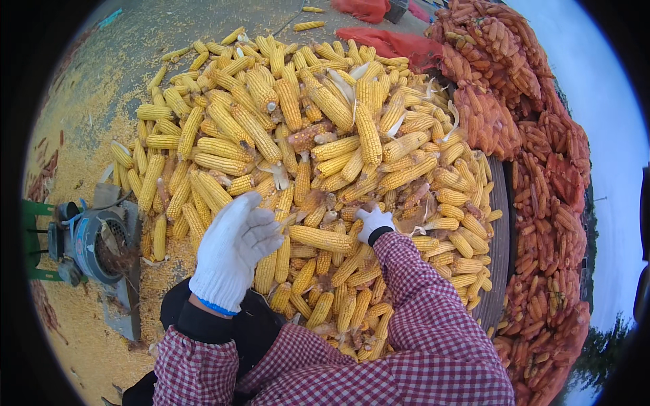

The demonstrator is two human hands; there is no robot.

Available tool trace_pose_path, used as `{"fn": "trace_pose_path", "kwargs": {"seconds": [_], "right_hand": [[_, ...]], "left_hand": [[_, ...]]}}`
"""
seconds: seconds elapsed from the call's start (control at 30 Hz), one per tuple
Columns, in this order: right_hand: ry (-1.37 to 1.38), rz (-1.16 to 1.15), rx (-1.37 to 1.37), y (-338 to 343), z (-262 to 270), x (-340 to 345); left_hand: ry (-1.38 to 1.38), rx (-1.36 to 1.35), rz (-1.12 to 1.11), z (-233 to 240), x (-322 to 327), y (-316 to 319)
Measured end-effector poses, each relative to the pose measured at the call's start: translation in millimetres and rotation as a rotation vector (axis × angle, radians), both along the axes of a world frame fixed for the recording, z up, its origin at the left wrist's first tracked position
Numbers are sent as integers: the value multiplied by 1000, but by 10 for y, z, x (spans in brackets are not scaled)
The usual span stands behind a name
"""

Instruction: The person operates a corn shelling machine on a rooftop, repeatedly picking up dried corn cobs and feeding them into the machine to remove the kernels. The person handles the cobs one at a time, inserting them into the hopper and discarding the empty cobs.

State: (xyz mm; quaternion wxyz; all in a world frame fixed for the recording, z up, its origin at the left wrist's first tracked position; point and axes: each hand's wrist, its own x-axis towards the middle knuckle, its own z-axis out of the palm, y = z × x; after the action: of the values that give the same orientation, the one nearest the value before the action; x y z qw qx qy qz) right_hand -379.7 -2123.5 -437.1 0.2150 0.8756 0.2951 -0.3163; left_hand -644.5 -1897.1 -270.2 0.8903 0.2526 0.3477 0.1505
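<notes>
My left hand [238, 251], in a white knit glove with a blue edge, is raised above the near left of a big heap of yellow corn cobs [325, 152]. Its palm is turned to the right, its fingers are slightly bent, and it holds nothing. My right hand [375, 224], gloved in white too, reaches down into the middle of the heap. Its fingertips are darkened and partly hidden among cobs and dry silk, so a grip cannot be made out. A whole corn cob [320, 238] lies between the hands.
A machine with a round motor housing [101, 246] and green frame stands left, among loose kernels [86, 325] on the ground. A dark plank [500, 243] borders the heap at right. Beyond it are stacked red mesh sacks of cobs [546, 238]. Red netting [391, 44] lies behind the heap.
</notes>
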Motion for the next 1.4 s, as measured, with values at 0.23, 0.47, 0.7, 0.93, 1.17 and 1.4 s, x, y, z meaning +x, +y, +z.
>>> {"fn": "trace_pose_path", "kwargs": {"seconds": [0.23, 0.47, 0.7, 0.93, 1.17, 1.4], "right_hand": [[71, -179, 408, -436, -140, -1050], [-179, -436, 1144, -569, 75, -1091], [439, -705, 1919, 240, 1134, -1177], [915, -973, 2242, 835, 1837, -1623], [729, -198, 2123, 983, 2101, -2318], [446, 172, 1997, 946, 2016, -2633]], "left_hand": [[36, 12, -87, -5, -63, -51], [122, 93, -181, -68, -249, -26], [222, 455, -664, 204, -421, -198], [-190, 440, -608, 98, -744, -196], [-785, -214, 6, 230, -945, -102], [-982, -70, 116, 592, -1444, 154]]}}
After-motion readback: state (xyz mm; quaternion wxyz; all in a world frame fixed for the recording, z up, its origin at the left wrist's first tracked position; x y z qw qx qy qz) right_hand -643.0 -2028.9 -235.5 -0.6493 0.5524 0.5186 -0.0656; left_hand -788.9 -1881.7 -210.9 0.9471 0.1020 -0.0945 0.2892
